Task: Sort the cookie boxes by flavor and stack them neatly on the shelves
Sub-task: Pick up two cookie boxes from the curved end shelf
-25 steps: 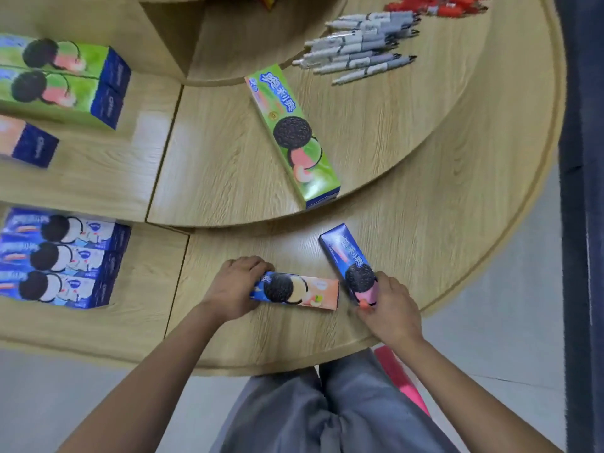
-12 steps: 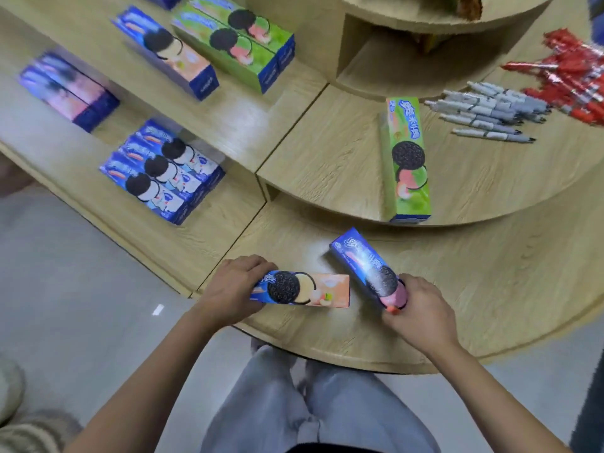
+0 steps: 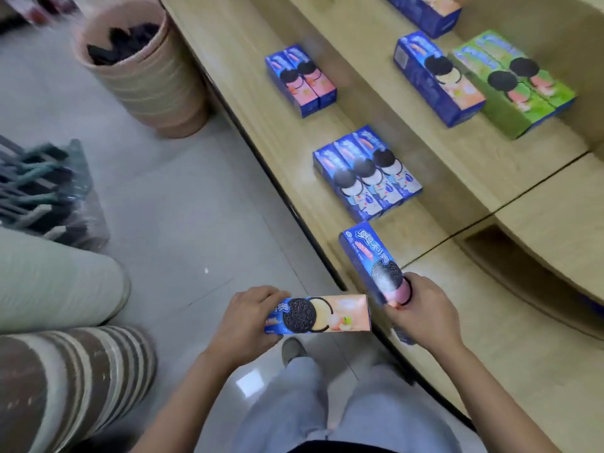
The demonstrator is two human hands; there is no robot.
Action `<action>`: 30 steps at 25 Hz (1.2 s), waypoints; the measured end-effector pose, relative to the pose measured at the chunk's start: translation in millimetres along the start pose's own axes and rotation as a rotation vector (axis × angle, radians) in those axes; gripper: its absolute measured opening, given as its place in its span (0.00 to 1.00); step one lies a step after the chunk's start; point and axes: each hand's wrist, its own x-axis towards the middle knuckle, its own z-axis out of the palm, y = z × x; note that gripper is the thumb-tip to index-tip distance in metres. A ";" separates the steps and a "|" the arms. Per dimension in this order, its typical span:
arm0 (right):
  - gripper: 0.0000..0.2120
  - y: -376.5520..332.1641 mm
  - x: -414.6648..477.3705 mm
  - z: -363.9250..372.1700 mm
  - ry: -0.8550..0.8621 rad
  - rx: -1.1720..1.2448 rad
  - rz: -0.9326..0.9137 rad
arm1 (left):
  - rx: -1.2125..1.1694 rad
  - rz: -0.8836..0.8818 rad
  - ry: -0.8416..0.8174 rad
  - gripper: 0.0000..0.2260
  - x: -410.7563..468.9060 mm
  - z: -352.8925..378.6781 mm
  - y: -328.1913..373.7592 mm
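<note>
Gripping peach box [image 3: 340,313] end, left hand [image 3: 243,322]; right hand [image 3: 421,313] grips blue box [image 3: 369,256].

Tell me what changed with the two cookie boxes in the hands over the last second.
Both boxes were lifted off the round wooden shelf and carried left: the peach-coloured cookie box in the left hand now hangs over the grey floor, and the blue cookie box with pink cream in the right hand is above the straight shelf's edge. Both grips stayed the same.

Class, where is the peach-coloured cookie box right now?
Low centre of the head view: the peach-coloured cookie box is in the left hand, beside the right hand's blue box.
</note>
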 end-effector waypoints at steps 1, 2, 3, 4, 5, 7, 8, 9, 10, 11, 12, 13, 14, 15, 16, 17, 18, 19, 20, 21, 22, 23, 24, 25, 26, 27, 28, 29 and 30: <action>0.12 -21.1 8.9 7.1 -0.002 0.019 -0.004 | 0.012 -0.014 0.005 0.24 -3.2 -11.6 -17.8; 0.11 -38.3 16.8 11.2 -0.003 0.029 -0.007 | 0.019 -0.028 0.007 0.24 -2.7 -23.5 -32.0; 0.11 -58.1 26.7 15.1 -0.003 0.035 -0.016 | 0.026 -0.044 0.014 0.24 0.1 -37.5 -48.6; 0.10 -75.6 37.5 17.5 -0.004 0.045 -0.020 | 0.028 -0.061 0.029 0.24 5.5 -50.1 -64.3; 0.11 -91.3 49.6 18.4 -0.011 0.056 -0.022 | 0.026 -0.078 0.050 0.24 13.3 -61.3 -78.8; 0.12 -118.8 77.4 19.7 -0.019 0.070 -0.034 | 0.014 -0.100 0.083 0.25 35.6 -81.2 -104.1; 0.13 -132.0 93.5 19.5 -0.015 0.074 -0.040 | 0.000 -0.104 0.095 0.26 49.9 -88.9 -116.7; 0.13 -144.7 111.2 19.3 -0.006 0.085 -0.046 | -0.010 -0.104 0.105 0.26 66.4 -95.4 -128.7; 0.13 -155.7 128.4 19.1 0.004 0.105 -0.052 | -0.022 -0.100 0.112 0.26 83.0 -101.8 -138.5; 0.12 -166.2 145.2 18.2 0.008 0.123 -0.060 | -0.032 -0.100 0.113 0.26 98.8 -108.3 -146.8; 0.12 -177.5 166.6 16.4 0.010 0.136 -0.063 | -0.036 -0.104 0.110 0.26 117.6 -116.5 -156.9; 0.12 -188.5 188.1 13.3 0.016 0.137 -0.056 | -0.035 -0.098 0.103 0.26 136.9 -125.5 -167.1; 0.13 -198.7 207.0 9.4 0.023 0.130 -0.042 | -0.032 -0.085 0.091 0.26 155.0 -134.6 -176.9; 0.13 -206.8 224.1 5.2 0.028 0.126 -0.031 | -0.033 -0.070 0.074 0.27 172.4 -144.0 -185.3; 0.12 -214.2 240.6 0.6 0.037 0.131 -0.021 | -0.038 -0.053 0.055 0.27 190.5 -154.1 -194.0; 0.13 -220.6 255.8 -4.4 0.051 0.140 -0.006 | -0.040 -0.028 0.039 0.26 210.5 -165.0 -202.6; 0.13 -227.0 268.3 -10.2 0.067 0.146 0.007 | -0.033 0.002 0.030 0.26 230.9 -176.4 -210.0; 0.14 -233.7 278.1 -15.4 0.081 0.141 0.011 | -0.022 0.034 0.022 0.26 250.7 -186.9 -216.3; 0.14 -239.9 288.2 -19.8 0.101 0.132 0.022 | -0.018 0.069 0.012 0.26 273.2 -196.8 -223.8; 0.14 -244.5 297.8 -23.1 0.129 0.127 0.040 | -0.017 0.107 -0.002 0.25 296.0 -205.7 -231.5; 0.14 -249.6 306.7 -25.3 0.158 0.130 0.063 | -0.016 0.148 -0.021 0.25 319.5 -214.2 -238.5; 0.14 -254.2 314.6 -26.4 0.179 0.136 0.082 | -0.014 0.189 -0.037 0.25 341.5 -222.7 -243.1; 0.13 -258.8 322.6 -27.1 0.196 0.138 0.105 | -0.009 0.234 -0.056 0.25 363.6 -229.8 -248.9; 0.13 -261.9 332.1 -25.0 0.221 0.140 0.137 | -0.004 0.294 -0.082 0.25 389.2 -237.9 -255.7; 0.12 -264.7 339.4 -21.0 0.236 0.142 0.154 | -0.002 0.360 -0.111 0.25 411.1 -245.6 -262.0; 0.12 -268.3 344.5 -15.5 0.245 0.146 0.167 | 0.000 0.428 -0.151 0.25 431.5 -253.8 -268.5; 0.12 -271.8 350.2 -7.5 0.253 0.148 0.193 | 0.005 0.496 -0.193 0.25 454.3 -263.6 -275.3; 0.12 -276.4 356.3 0.6 0.256 0.136 0.209 | 0.019 0.554 -0.228 0.24 475.6 -274.0 -282.2; 0.13 -282.4 360.7 9.8 0.244 0.119 0.225 | 0.041 0.610 -0.260 0.23 494.9 -285.4 -288.7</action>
